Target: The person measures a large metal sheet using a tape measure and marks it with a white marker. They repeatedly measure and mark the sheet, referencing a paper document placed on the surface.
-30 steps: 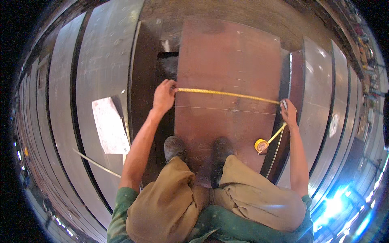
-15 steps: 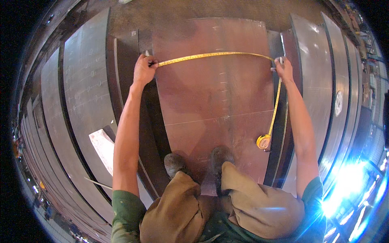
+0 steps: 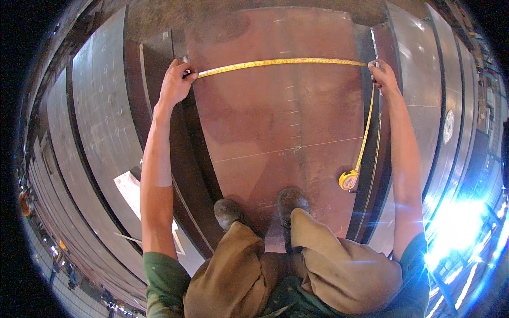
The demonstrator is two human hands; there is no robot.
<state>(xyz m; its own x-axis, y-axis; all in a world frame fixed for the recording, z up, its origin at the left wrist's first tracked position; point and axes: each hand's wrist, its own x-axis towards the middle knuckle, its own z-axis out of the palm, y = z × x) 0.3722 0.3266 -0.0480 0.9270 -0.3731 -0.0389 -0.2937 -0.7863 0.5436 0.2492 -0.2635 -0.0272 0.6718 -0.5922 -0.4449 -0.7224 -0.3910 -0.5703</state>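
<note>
A yellow tape measure (image 3: 281,61) stretches across the reddish-brown steel plate (image 3: 244,116) from one of my hands to the other. At the plate's left edge, my left hand (image 3: 176,81) pinches the end of the blade. My right hand (image 3: 384,77) is closed on the blade at the right edge, where it bends down. From there the blade runs back toward me to its yellow case (image 3: 348,180), near the plate's right edge. Something small and pale shows at the fingers of my right hand, too small to name. White chalk marks and a thin line cross the plate.
My boots (image 3: 291,201) stand on the near part of the plate. Dark gaps separate it from long grey steel plates (image 3: 103,100) on both sides. A white sheet-like piece (image 3: 127,190) lies at the left. Bright bluish glare (image 3: 456,230) flares at the lower right.
Both hands have moved outward, the left one further left and the right one further right. The blade between them looks straighter. The tape case has shifted slightly in view.
</note>
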